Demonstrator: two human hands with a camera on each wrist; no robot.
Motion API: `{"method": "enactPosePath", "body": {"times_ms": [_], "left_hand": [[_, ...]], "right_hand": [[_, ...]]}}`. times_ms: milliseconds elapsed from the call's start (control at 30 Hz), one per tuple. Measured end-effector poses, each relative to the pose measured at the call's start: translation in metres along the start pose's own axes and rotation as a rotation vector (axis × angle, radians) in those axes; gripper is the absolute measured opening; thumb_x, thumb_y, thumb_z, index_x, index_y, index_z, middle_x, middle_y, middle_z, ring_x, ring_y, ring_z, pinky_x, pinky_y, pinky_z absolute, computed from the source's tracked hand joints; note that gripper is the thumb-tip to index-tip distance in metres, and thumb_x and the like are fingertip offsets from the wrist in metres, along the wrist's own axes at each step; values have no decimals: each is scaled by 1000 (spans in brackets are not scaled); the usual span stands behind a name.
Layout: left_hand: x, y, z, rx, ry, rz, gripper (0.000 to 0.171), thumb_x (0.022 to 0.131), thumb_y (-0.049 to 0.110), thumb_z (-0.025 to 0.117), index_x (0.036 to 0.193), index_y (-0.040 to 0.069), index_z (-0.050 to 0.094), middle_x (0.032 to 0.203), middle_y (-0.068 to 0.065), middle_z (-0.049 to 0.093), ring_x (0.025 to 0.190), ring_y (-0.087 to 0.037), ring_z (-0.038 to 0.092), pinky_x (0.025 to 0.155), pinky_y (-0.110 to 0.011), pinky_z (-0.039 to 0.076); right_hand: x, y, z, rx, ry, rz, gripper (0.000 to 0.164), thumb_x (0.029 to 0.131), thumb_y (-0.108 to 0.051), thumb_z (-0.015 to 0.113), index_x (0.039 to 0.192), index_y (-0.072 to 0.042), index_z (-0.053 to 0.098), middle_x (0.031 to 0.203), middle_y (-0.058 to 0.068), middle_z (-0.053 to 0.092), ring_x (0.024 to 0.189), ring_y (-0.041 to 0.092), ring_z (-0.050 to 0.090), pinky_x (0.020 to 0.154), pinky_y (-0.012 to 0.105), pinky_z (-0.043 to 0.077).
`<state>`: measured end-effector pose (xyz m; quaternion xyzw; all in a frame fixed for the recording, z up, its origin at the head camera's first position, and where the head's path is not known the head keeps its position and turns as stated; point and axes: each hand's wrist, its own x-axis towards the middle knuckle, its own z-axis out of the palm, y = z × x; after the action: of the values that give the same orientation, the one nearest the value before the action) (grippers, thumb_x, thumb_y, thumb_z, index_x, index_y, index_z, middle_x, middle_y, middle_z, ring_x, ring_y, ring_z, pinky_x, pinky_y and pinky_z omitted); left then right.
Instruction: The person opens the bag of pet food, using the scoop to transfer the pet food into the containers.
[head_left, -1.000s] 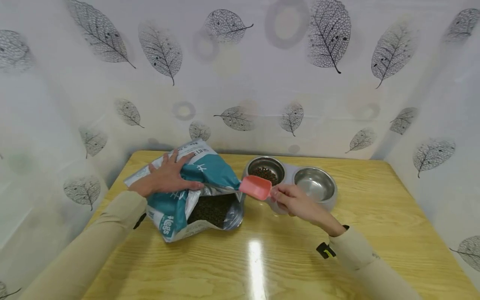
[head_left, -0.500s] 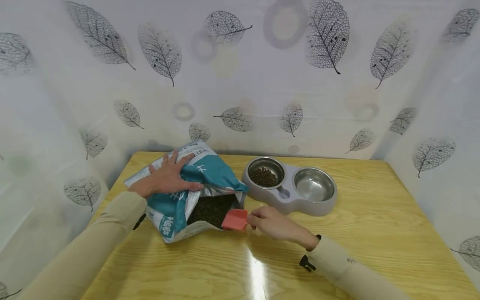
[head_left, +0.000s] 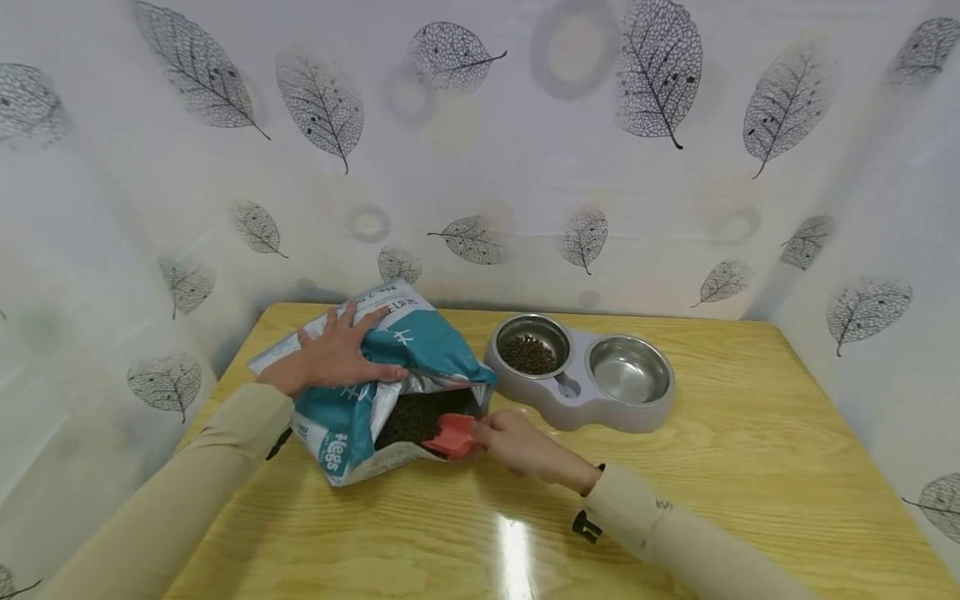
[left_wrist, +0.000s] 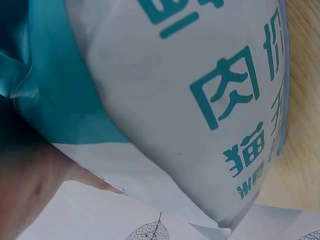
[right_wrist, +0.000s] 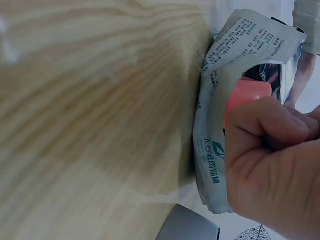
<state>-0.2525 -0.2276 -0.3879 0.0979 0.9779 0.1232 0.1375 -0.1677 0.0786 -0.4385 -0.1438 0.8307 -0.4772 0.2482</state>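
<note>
Tabletop (head_left: 750, 433), left hand (head_left: 339, 354) splayed, right hand (head_left: 528, 448) gripping scoop (head_left: 456, 435)

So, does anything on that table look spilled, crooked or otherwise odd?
I see no spill on the table. Only the bag looks slightly odd: it lies down with its mouth gaping, as if tipped over. But the left hand rests on it, and the right hand holds a scoop in its mouth.
</note>
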Motion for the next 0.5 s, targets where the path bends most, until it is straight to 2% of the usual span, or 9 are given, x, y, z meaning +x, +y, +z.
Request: {"method": "enactPosePath", "body": {"times_ms": [333, 500], "left_hand": [[-3, 1, 1, 1, -1, 0, 119, 78, 86, 60, 167, 28, 7, 170, -28, -7, 153, -59, -8, 104, -92, -1], [-4, 2, 0, -3, 3, 1, 118, 78, 85, 61, 167, 28, 7, 170, -28, -7, 153, -59, -9, 103, -92, -2]], "right_hand": [[-12, 13, -3, 36, 28, -151, 50, 110, -32, 45, 81, 7, 58, 52, -8, 35, 42, 6, 31, 42, 24, 29], [-20, 17, -7, 149, -6, -208, 50, 111, -30, 43, 83, 10, 54, 54, -6, 34, 42, 4, 30, 41, 22, 28]]}}
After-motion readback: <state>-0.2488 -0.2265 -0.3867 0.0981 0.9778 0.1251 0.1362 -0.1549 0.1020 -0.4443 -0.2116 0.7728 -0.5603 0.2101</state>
